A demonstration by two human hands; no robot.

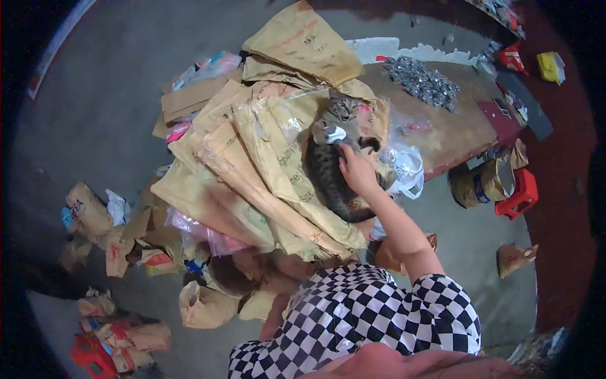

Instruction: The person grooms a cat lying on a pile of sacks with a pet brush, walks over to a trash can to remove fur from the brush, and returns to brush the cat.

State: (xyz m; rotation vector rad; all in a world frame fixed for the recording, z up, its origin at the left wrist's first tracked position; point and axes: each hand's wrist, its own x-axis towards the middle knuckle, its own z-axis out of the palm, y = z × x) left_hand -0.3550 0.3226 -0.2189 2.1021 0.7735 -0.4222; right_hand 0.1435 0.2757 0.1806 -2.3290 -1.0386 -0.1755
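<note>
A striped tabby cat (328, 167) lies stretched out on a pile of brown paper sacks (252, 164). My right hand (357, 170) reaches over the cat's body, its fingers closed around a small white-and-grey tool that looks like a pet brush (336, 134). The tool's white head rests at the cat's chest, below its raised head. Clear plastic wrapping (404, 167) lies just right of the cat. My left hand is out of sight; only part of that arm shows beside the checkered shirt (353, 309).
Silvery small parts (423, 82) are heaped on a brown board (467, 120) at the upper right. A red stool (521, 194) and an open paper bag (486, 183) stand at the right. Crumpled paper bags (95, 215) and another red stool (91, 355) are at the left.
</note>
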